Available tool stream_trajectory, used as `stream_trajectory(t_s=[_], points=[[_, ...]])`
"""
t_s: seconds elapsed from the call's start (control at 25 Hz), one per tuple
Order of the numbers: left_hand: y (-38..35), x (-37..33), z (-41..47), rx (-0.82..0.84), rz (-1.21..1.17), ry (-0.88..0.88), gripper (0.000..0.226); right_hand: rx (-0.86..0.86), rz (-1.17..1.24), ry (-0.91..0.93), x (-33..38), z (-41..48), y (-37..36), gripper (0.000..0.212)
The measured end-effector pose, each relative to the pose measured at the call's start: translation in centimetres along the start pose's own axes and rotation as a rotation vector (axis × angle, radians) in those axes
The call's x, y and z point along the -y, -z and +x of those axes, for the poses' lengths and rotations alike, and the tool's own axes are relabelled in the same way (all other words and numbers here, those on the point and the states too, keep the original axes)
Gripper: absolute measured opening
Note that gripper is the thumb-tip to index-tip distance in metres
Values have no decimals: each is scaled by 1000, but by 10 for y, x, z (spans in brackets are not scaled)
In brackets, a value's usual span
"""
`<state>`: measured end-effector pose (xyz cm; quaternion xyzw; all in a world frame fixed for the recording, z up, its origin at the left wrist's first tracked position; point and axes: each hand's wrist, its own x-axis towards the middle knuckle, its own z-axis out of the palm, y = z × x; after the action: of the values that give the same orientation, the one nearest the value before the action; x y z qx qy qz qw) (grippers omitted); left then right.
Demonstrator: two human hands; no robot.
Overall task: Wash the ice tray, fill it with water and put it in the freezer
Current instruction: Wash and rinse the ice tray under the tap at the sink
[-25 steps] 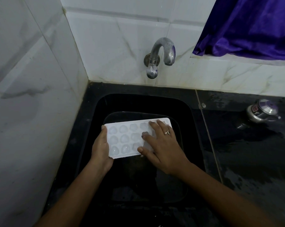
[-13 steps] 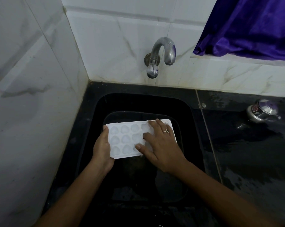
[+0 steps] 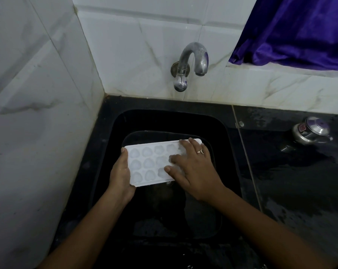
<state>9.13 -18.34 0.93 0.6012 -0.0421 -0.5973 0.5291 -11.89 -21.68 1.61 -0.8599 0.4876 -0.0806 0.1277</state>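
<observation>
Left hand point(image 3: 121, 175) is gripping the short left end of the white plastic ice tray with rounded cells point(image 3: 148, 164), thumb lying along the top edge and the fingers hidden beneath. Right hand point(image 3: 193, 166) is lying flat and uncurled on the tray's right half, straight fingers pressing onto the cells, a ring point(image 3: 200, 151) showing on one finger. The tray is sitting low inside the black sink point(image 3: 228, 152), cells up, below the curved steel wall tap point(image 3: 193, 59), which is not running.

Judging by its thin moulded look, the tray is likely light and slightly flexible, and slippery when wet. Holding it by the rim at both short ends seems best, especially once filled, since any tilt would be spilling water.

No writing is showing on the tray. On the wet black bench point(image 3: 300, 181) a small steel lidded vessel point(image 3: 310, 131) is carrying a red label too small to read.
</observation>
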Motion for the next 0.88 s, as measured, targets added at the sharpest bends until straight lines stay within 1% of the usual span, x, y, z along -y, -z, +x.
stream_trajectory(t_s=[0.24, 0.32, 0.48, 0.64, 0.72, 0.88], points=[[1, 2, -1, 4, -4, 5, 59, 22, -42, -10, 2, 3, 0, 76], [2, 2, -1, 2, -1, 6, 58, 23, -52, 9, 1, 2, -1, 74], [3, -1, 0, -5, -5, -3, 57, 43, -69, 26, -5, 0, 5, 61], [0, -1, 1, -9, -2, -4, 57, 15, -77, 53, -3, -7, 3, 65], [-2, 2, 0, 0, 3, 10, 58, 37, -55, 43, 1, -6, 0, 69], [-4, 3, -2, 15, 7, 12, 59, 18, -4, 2, 5, -3, -2, 69]])
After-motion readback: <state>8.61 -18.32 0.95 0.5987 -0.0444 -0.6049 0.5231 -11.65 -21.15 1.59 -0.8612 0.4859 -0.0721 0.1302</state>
